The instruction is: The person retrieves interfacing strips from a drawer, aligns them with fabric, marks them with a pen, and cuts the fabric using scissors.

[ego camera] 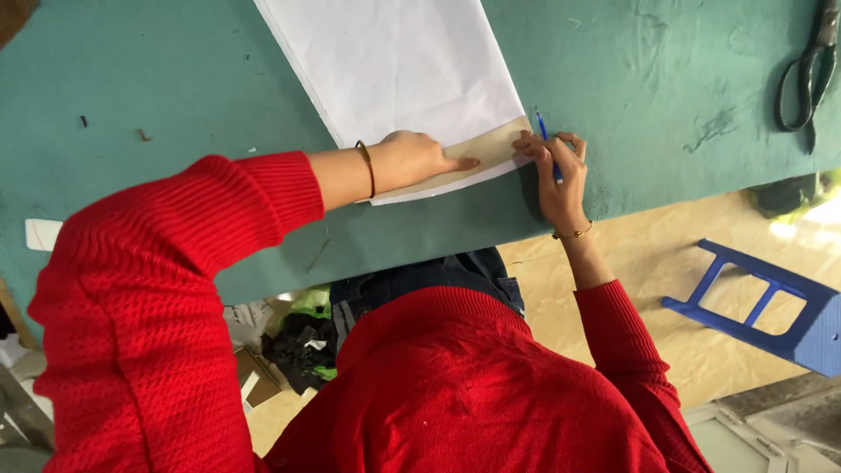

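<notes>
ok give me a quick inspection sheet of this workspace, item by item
surface: green table, scuffed and marked
job's things: white sheet with a tan strip along its near edge; blue pen
clutter: dark scissors at the far right; small scraps on the green
grippers: left hand flat, pressing the strip; right hand holds the pen at the sheet's corner
cables: nothing seen
surroundings: blue plastic frame on the floor, boxes and scraps under the table

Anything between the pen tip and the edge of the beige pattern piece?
Nothing visible. The right hand holds the blue pen right at the corner of the beige pattern piece; the left hand presses on the piece, clear of that corner.
</notes>
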